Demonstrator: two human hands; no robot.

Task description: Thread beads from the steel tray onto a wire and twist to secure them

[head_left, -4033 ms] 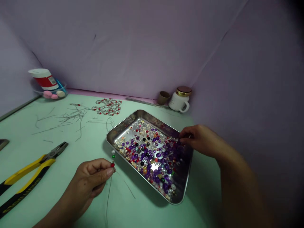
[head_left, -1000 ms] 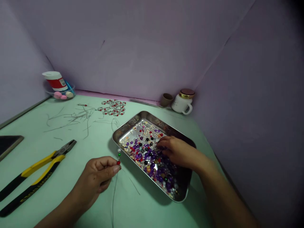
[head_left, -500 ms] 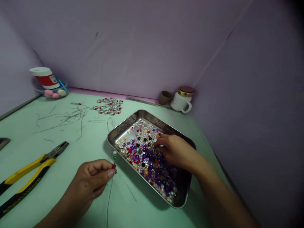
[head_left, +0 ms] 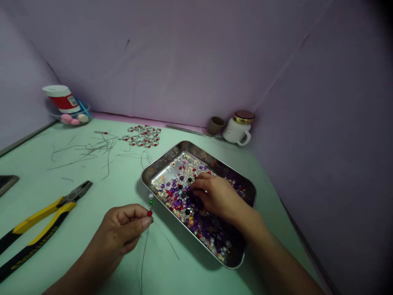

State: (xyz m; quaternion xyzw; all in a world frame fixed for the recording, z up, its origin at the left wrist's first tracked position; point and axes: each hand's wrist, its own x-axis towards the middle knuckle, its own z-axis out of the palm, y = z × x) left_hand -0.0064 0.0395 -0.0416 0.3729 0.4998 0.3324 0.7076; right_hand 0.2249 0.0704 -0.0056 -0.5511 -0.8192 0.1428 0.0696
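My left hand (head_left: 123, 229) pinches a thin wire (head_left: 143, 254) just left of the metal tray (head_left: 153, 172). Three beads, red, green and white (head_left: 150, 203), sit on the wire above my fingertips. My right hand (head_left: 215, 196) reaches into the tray, knuckles up, with its fingertips curled down among the loose purple, red, black and clear beads (head_left: 176, 196). What those fingertips touch or hold is hidden.
Yellow-handled pliers (head_left: 39, 223) lie at the left. Cut wire pieces (head_left: 92, 149) and a finished beaded piece (head_left: 143, 136) lie farther back. A white lidded mug (head_left: 238, 129), a small brown cup (head_left: 215, 125) and a bowl with a red-and-white tub (head_left: 67, 108) stand by the purple wall.
My right hand has moved from the tray's far right edge leftward into the middle of the beads. My left hand keeps holding the beaded wire in the same place.
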